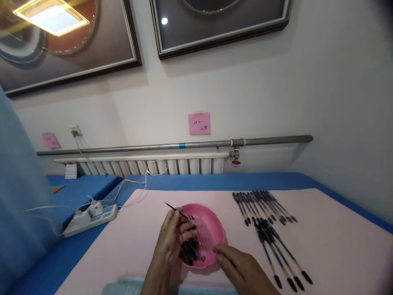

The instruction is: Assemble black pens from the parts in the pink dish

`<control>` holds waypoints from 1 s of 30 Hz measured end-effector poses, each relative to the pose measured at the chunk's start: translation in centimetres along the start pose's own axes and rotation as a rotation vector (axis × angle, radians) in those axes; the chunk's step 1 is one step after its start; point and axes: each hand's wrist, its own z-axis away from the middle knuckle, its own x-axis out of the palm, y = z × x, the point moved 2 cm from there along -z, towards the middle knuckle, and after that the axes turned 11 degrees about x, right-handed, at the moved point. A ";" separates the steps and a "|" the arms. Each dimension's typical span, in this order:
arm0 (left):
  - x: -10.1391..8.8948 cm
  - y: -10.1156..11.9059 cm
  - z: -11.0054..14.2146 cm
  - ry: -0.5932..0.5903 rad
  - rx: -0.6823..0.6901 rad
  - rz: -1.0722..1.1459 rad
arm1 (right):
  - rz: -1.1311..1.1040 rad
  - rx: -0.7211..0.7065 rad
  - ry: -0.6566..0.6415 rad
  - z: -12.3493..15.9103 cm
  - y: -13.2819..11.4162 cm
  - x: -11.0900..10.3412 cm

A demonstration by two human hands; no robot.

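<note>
My left hand point(171, 239) is closed round a thin black pen refill point(175, 209) that points up and to the left, just over the left side of a pink dish point(216, 229). Several black pen parts point(190, 248) and clear tubes lie in the dish. My right hand point(242, 268) rests at the dish's near right rim with the fingers pinched together; what they hold, if anything, is hidden. To the right, several black pens point(260, 205) lie in a row on the pink mat point(322, 237), with a second bunch point(281, 256) nearer me.
A white power strip point(92, 219) with plugs and cables lies on the blue table cover at the left. A radiator point(147, 166) and a grey pipe point(184, 144) run along the wall behind. A blue partition point(18, 205) stands at the far left.
</note>
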 end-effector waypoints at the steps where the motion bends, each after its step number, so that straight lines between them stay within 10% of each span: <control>1: 0.0 0.1 0.0 0.001 0.001 0.018 | 0.031 -0.024 -0.009 0.1 0.0 0.2; 30: 1.5 -1.1 1.4 -0.130 -0.095 -0.127 | 0.173 -0.072 0.006 0.2 0.1 0.4</control>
